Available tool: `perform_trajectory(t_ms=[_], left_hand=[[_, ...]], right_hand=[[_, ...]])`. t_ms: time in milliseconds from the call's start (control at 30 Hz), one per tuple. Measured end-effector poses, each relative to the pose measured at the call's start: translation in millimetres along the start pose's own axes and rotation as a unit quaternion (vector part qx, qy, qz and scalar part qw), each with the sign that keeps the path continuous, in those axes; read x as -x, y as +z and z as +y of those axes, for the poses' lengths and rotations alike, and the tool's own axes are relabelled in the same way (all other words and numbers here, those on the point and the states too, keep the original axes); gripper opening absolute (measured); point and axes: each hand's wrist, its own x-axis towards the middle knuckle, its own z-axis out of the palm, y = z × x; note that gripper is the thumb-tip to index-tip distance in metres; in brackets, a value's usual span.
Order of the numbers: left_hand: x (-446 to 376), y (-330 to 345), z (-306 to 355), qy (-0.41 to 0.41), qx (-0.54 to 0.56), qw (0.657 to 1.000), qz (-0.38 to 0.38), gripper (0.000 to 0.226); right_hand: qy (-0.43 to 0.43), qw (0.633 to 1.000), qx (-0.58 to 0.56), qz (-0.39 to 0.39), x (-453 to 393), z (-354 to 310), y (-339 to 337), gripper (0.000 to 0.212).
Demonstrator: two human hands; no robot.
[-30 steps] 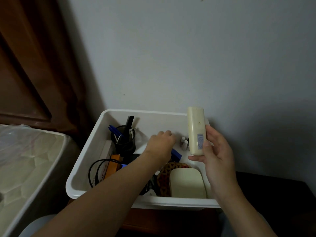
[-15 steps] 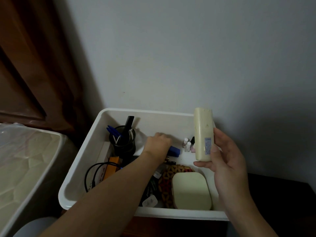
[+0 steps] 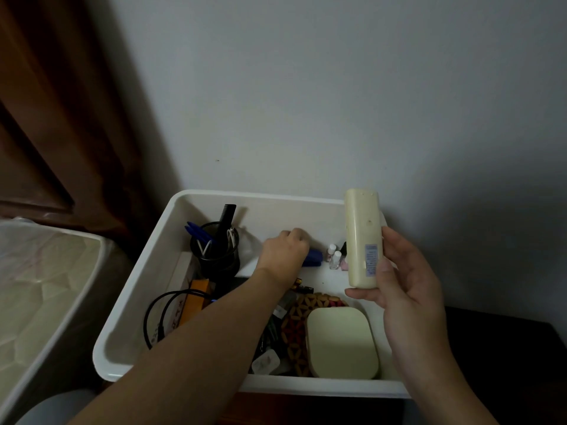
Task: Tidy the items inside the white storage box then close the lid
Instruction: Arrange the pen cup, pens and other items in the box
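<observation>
The white storage box (image 3: 147,271) stands open against the wall. My right hand (image 3: 405,280) grips a cream remote control (image 3: 362,237) upright above the box's right side. My left hand (image 3: 285,253) reaches deep into the box, fingers curled over a blue object (image 3: 314,258) near the back wall. Inside are a black pen cup (image 3: 214,256) with blue pens and a comb, small nail polish bottles (image 3: 334,259), a cream rounded case (image 3: 340,342) on a woven mat (image 3: 294,326), an orange item (image 3: 194,300) and a black cable (image 3: 156,317).
A grey wall rises right behind the box. To the left stands a plastic-wrapped pale surface (image 3: 40,296), with a brown curtain (image 3: 61,118) behind it. A dark tabletop (image 3: 506,348) extends to the right of the box. No lid is in view.
My left hand slid left and back in the box onto the blue object. My right hand with the remote drifted right. The camera came closer.
</observation>
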Motion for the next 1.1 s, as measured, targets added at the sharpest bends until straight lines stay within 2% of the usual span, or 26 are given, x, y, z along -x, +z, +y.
perform_trajectory(t_ms=[267,433,600,733,833,967,1033,1100], left_hand=[[-3,2,13,0.005,-0.046,0.999,0.011,0.057],[-3,2,13,0.002,-0.079,0.996,0.039,0.056],[3,-1,7,0.028,-0.034,0.997,0.059,0.052],[14,-25,0,0.035,0.064,0.997,0.012,0.034],[32,-35,-14,0.029,0.066,0.995,-0.07,0.037],[55,-35,-32,-0.016,0.13,0.986,-0.108,0.04],[61,-33,-34,-0.03,0.145,0.983,-0.113,0.041],[65,-27,-31,-0.029,0.14,0.983,-0.116,0.041]], right_hand=[[0.002,1.0,0.001,-0.002,1,-4,2,0.041],[0.009,1.0,-0.004,0.002,0,-5,3,0.041],[0.014,0.999,-0.035,0.009,-2,-3,1,0.041],[0.084,0.98,-0.178,0.0,-7,-10,-7,0.042],[0.156,0.951,-0.265,-0.043,-12,-18,-14,0.038],[0.208,0.947,-0.223,-0.098,-18,-27,-13,0.031],[0.249,0.928,-0.256,-0.111,-19,-27,-8,0.046],[0.263,0.93,-0.235,-0.101,-21,-25,-3,0.049]])
